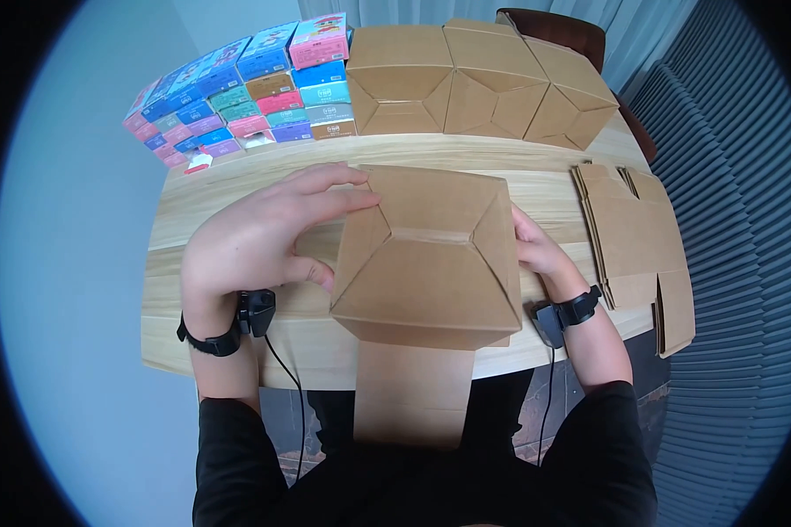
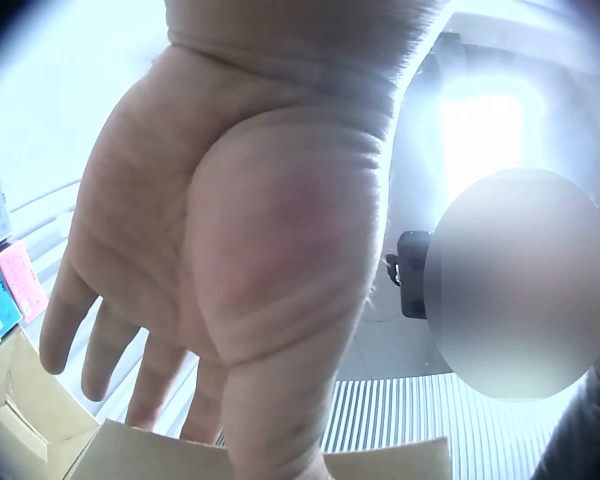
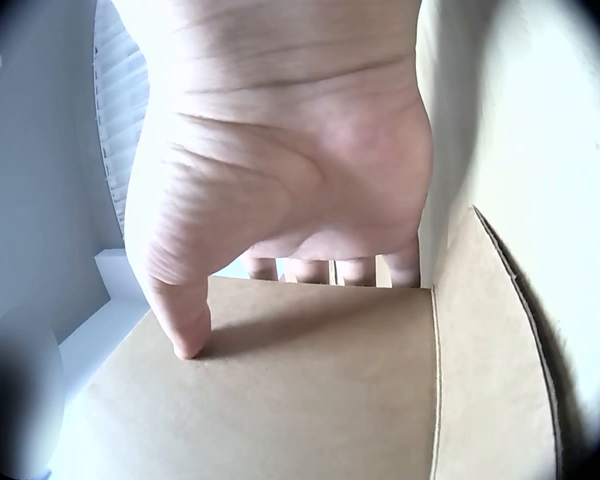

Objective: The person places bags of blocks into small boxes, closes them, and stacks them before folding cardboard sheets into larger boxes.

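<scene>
A cardboard box (image 1: 426, 255) is at the table's near edge, its folded end facing up and a long flap (image 1: 413, 391) hanging toward the lap. My left hand (image 1: 264, 228) touches the box's left side with spread, fairly straight fingers, the thumb lower on that side. On the right side my right hand (image 1: 540, 250) grips the box, its fingers partly hidden behind it. In the right wrist view, the thumb of that hand (image 3: 290, 170) presses a cardboard panel (image 3: 320, 380) and the fingers pass over its edge. The left wrist view shows the left palm (image 2: 250, 230) above a panel edge.
Colourful small boxes (image 1: 237, 97) are stacked at the back left. Several folded cardboard boxes (image 1: 492, 97) stand beside them at the back. Flattened cardboard (image 1: 637, 228) lies at the right edge of the wooden table (image 1: 264, 162). A chair (image 1: 558, 31) is behind; cables hang from both wrists.
</scene>
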The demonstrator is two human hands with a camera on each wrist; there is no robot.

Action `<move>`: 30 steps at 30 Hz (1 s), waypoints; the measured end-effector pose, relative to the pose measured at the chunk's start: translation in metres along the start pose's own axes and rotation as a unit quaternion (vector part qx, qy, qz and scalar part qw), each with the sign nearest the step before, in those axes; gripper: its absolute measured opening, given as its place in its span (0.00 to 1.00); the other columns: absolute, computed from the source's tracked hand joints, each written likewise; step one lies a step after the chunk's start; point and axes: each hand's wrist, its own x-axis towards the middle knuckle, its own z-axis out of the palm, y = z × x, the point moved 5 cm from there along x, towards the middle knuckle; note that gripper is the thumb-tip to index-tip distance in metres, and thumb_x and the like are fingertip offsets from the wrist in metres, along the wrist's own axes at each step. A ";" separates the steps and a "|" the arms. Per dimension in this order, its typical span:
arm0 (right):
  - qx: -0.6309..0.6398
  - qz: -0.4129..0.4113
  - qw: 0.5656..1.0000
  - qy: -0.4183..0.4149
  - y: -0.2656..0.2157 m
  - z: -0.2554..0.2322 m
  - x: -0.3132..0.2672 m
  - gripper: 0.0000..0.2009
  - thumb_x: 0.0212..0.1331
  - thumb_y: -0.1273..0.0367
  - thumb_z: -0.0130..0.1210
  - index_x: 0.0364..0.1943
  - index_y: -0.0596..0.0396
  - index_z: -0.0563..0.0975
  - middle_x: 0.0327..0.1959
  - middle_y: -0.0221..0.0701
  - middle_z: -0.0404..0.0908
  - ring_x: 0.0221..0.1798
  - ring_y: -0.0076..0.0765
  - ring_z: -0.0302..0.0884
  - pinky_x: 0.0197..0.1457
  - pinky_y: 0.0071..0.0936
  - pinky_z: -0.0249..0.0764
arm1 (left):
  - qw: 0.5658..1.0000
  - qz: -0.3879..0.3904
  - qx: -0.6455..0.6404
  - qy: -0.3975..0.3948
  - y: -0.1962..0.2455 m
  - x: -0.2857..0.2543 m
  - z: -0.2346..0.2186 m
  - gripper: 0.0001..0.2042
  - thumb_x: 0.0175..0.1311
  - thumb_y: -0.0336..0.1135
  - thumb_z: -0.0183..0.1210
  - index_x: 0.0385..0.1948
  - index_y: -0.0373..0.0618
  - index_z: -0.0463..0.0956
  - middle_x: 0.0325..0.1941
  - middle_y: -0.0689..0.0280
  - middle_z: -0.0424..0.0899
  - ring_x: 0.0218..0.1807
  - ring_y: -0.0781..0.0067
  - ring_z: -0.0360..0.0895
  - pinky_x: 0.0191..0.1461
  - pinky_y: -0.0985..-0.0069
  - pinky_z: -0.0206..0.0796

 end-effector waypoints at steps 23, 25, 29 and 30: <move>-0.001 0.039 0.999 0.021 0.025 -0.009 -0.006 0.29 0.58 0.70 0.62 0.64 0.59 0.65 0.61 0.38 0.71 0.62 0.32 0.68 0.63 0.32 0.69 | 0.864 -0.221 -0.452 0.021 -0.046 -0.013 0.102 0.20 0.74 0.40 0.46 0.60 0.35 0.68 0.54 0.56 0.78 0.51 0.69 0.78 0.50 0.72 0.74; -0.047 0.019 0.999 -0.015 0.045 -0.015 0.000 0.28 0.57 0.71 0.63 0.62 0.61 0.67 0.59 0.37 0.73 0.60 0.31 0.69 0.63 0.32 0.68 | 0.803 -0.208 -0.554 0.061 -0.046 -0.022 0.115 0.19 0.73 0.37 0.48 0.58 0.35 0.70 0.51 0.59 0.79 0.45 0.73 0.79 0.43 0.75 0.76; 0.127 0.089 0.988 0.007 -0.018 0.023 -0.030 0.30 0.54 0.70 0.66 0.62 0.60 0.69 0.58 0.35 0.75 0.59 0.30 0.70 0.63 0.32 0.68 | 0.778 -0.260 -0.558 0.130 -0.011 -0.046 0.120 0.19 0.72 0.37 0.50 0.58 0.34 0.69 0.51 0.60 0.79 0.45 0.74 0.79 0.43 0.76 0.76; 0.159 0.113 0.980 0.026 -0.033 0.033 -0.038 0.30 0.53 0.70 0.66 0.62 0.60 0.69 0.58 0.34 0.75 0.60 0.30 0.69 0.63 0.32 0.68 | 0.783 -0.253 -0.553 0.135 -0.019 -0.051 0.131 0.19 0.72 0.36 0.50 0.58 0.34 0.69 0.51 0.60 0.79 0.45 0.74 0.78 0.44 0.76 0.75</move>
